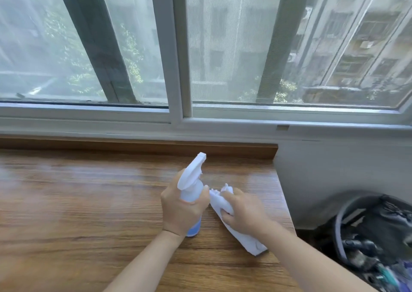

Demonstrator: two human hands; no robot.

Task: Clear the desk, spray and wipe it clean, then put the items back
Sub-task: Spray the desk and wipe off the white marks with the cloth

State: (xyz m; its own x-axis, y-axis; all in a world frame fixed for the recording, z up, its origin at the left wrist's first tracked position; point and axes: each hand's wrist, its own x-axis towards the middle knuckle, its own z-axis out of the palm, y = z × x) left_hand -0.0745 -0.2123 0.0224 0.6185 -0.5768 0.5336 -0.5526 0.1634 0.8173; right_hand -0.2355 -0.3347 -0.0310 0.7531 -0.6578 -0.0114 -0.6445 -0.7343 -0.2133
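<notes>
Hands first: your left hand (pixel 181 211) is wrapped tight round the spray bottle (pixel 191 193), fingers curled on the neck just under the white trigger head, thumb side toward the cloth. Your right hand (pixel 243 213) is bunched round a white cloth (pixel 223 204), fingers curled over it and gripping; cloth's loose end trails back under the wrist & lies on the desk (pixel 78 202). The two hands sit just beside each other, cloth touching or nearly touching the bottle, can't tell which.

Around them: wooden desk top w/ a raised wooden lip at the back, running under a white window frame (pixel 176 68) w/ mesh screens; buildings & trees outside. Both hands are near the desk's right edge. Off that edge, lower right, there's a dark bin or bag (pixel 376 231) of mixed stuff w/ a grey hoop rim, contents too blurry to name. White wall betw. bin & window.

Bottle: roughly upright, long axis tilted a little, top leaning away from you toward the window. Nozzle points up & forward to the back lip, slightly right. Blue-tinted base shows below your left palm, at or just above the desk surface. Cloth's long axis runs diagonally, from the bottle back toward the right edge.
</notes>
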